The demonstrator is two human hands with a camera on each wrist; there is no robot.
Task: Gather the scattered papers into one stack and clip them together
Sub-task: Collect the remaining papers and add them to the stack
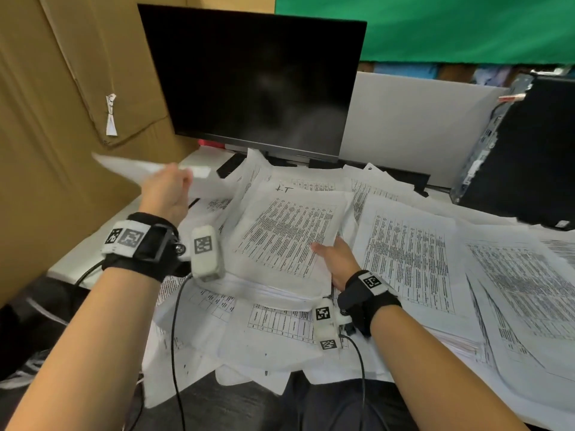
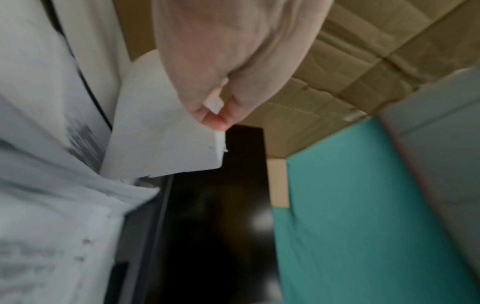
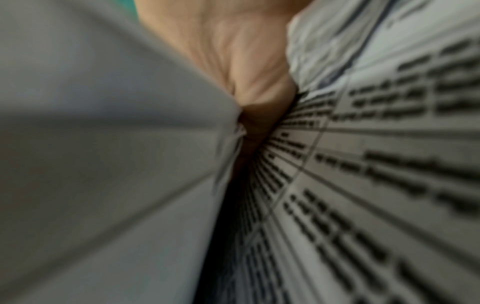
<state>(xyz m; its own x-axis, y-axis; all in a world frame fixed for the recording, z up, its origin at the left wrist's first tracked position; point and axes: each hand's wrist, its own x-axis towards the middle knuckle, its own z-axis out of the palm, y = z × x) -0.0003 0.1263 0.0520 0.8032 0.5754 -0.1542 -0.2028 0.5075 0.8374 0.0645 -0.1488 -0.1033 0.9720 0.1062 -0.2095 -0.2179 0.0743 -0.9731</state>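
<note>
Printed white papers lie scattered over the desk. A thick stack (image 1: 281,241) sits in the middle, tilted up. My right hand (image 1: 336,259) holds its right edge, thumb on top and fingers under it; in the right wrist view the stack (image 3: 103,164) fills the left and the hand (image 3: 249,67) grips its edge. My left hand (image 1: 169,189) is raised at the left and pinches a loose sheet (image 1: 137,169) by its edge. The left wrist view shows thumb and finger of that hand (image 2: 221,115) pinching the sheet (image 2: 161,131). No clip is visible.
A dark monitor (image 1: 258,82) stands behind the papers. Cardboard (image 1: 62,104) walls the left side. A black computer case (image 1: 522,150) stands at the right. More printed sheets (image 1: 410,253) cover the desk to the right and hang over the front edge.
</note>
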